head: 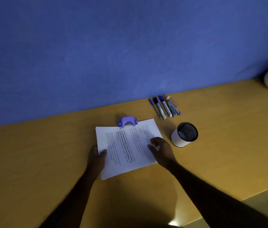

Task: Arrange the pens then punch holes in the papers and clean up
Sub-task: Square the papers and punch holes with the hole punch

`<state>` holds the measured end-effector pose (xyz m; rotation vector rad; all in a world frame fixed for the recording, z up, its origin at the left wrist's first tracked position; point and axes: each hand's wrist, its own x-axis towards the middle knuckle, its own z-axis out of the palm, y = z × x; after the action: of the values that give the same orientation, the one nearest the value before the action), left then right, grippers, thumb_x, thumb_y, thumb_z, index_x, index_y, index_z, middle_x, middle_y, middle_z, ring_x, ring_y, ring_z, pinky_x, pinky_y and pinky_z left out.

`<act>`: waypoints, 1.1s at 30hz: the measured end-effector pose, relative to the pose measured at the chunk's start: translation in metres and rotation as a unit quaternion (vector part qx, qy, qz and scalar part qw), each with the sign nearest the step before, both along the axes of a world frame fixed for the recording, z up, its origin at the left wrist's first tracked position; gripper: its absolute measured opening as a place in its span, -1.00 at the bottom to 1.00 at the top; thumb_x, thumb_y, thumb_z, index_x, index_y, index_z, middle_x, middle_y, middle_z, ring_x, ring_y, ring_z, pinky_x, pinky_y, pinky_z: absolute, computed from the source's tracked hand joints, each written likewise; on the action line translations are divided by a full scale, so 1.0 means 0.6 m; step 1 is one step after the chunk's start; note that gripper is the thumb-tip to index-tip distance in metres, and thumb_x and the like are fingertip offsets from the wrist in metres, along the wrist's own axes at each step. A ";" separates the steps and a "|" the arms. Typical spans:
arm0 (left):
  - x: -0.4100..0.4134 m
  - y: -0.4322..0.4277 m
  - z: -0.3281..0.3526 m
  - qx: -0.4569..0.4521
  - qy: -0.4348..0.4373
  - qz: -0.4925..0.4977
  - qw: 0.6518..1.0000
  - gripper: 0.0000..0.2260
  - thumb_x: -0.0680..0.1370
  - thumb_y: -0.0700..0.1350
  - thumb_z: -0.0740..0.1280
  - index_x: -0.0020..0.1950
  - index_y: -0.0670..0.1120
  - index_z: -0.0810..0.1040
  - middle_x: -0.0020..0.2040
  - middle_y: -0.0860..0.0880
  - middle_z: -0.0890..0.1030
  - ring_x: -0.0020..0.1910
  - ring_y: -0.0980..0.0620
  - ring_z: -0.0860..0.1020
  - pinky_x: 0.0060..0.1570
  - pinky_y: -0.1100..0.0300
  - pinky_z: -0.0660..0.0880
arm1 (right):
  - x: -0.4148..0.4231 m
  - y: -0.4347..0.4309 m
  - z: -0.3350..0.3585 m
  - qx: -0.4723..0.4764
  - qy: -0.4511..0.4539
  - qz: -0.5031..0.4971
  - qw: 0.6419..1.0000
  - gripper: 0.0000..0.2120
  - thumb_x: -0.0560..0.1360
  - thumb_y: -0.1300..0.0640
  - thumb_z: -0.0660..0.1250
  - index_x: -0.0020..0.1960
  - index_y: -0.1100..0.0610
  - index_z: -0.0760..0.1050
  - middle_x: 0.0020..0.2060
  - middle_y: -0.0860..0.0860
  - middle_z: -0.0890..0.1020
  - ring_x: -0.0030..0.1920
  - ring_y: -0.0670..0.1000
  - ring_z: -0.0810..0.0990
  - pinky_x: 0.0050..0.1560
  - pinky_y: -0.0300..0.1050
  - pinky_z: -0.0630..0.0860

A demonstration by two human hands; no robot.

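Papers (pixel 126 145) lie flat on the desk (pixel 47 153), their far edge slid into the mouth of the purple hole punch (pixel 127 121). The left hand (pixel 95 157) pinches the stack's left edge, thumb on top. The right hand (pixel 162 150) rests on the right side with bent fingers; whether it grips or only presses, I cannot tell. The stack sits slightly skewed to the punch, so the holes could land crooked or off-centre. Sheets may also fan apart if either hand lets go to press. The pens (pixel 162 107) lie in a row by the wall, well apart from the cup (pixel 184 134).
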<state>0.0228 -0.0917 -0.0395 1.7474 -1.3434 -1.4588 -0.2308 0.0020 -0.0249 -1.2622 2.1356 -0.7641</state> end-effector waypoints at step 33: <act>0.022 -0.046 -0.006 -0.021 -0.089 -0.049 0.995 -0.77 0.57 -0.21 0.29 0.21 -0.19 0.53 0.11 -0.18 0.63 0.02 -0.15 0.60 0.05 -0.02 0.55 | -0.029 -0.333 0.048 0.173 0.228 0.345 0.894 -0.59 0.45 -0.06 0.45 0.26 0.06 0.58 0.11 0.04 0.65 0.12 0.07 0.59 0.14 0.04 0.55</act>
<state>0.0361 -0.1195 -0.0433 1.8436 -1.5598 -1.3393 -0.2481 -0.1976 0.0037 -1.9444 1.7991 0.2285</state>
